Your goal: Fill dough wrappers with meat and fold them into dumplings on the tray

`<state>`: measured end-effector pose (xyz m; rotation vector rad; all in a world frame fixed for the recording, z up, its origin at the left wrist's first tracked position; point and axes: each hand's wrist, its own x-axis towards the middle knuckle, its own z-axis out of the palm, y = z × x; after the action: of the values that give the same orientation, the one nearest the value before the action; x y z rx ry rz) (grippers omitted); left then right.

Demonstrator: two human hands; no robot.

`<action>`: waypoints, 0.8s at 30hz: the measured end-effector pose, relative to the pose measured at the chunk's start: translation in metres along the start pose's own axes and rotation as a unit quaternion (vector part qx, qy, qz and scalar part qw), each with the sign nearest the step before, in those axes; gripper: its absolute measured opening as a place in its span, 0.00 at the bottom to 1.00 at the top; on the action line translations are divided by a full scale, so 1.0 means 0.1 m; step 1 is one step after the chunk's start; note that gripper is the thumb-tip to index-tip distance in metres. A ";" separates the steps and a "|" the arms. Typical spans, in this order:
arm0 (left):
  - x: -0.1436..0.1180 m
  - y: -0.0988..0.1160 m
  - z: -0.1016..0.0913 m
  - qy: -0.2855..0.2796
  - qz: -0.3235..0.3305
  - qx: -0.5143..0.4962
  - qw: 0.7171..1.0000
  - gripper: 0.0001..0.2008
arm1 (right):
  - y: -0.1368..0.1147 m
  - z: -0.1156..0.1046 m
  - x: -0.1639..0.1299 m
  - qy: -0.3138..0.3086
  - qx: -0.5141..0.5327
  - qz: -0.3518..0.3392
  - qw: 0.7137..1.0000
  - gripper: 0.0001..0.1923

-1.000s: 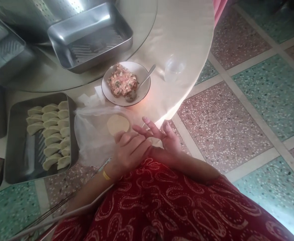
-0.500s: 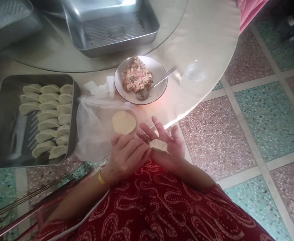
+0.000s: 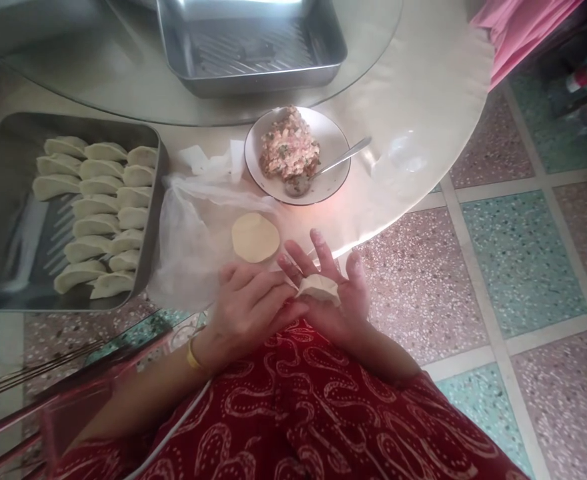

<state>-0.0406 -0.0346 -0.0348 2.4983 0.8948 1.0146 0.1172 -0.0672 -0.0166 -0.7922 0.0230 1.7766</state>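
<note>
Hands (image 3: 347,312) with dumpling (image 3: 319,289), left one's touch unclear, far tray (image 3: 253,53) cut off

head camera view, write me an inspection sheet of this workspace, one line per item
Surface: pale table, glass top over part.
Work items: folded dumpling; round wrapper; bowl of filling with spoon; tray holding finished dumplings.
Clutter: plastic sheet, paper scraps, clear container, second tray.
Hands: right hand palm up, folded dumpling resting on it; left hand at the dumpling's end, its grip unclear.
Cables: white cord or trim beside left forearm; cannot tell which.
Surroundings: tiled floor, pink cloth.
</note>
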 end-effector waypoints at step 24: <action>0.06 0.09 -0.01 0.019 0.008 0.033 0.999 0.07 | 0.05 0.00 -0.03 0.002 0.025 0.031 0.999 0.28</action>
<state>-0.0339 -0.0373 -0.0271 2.5516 0.9351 1.0578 0.1135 -0.0717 -0.0168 -0.7653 0.0956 1.8253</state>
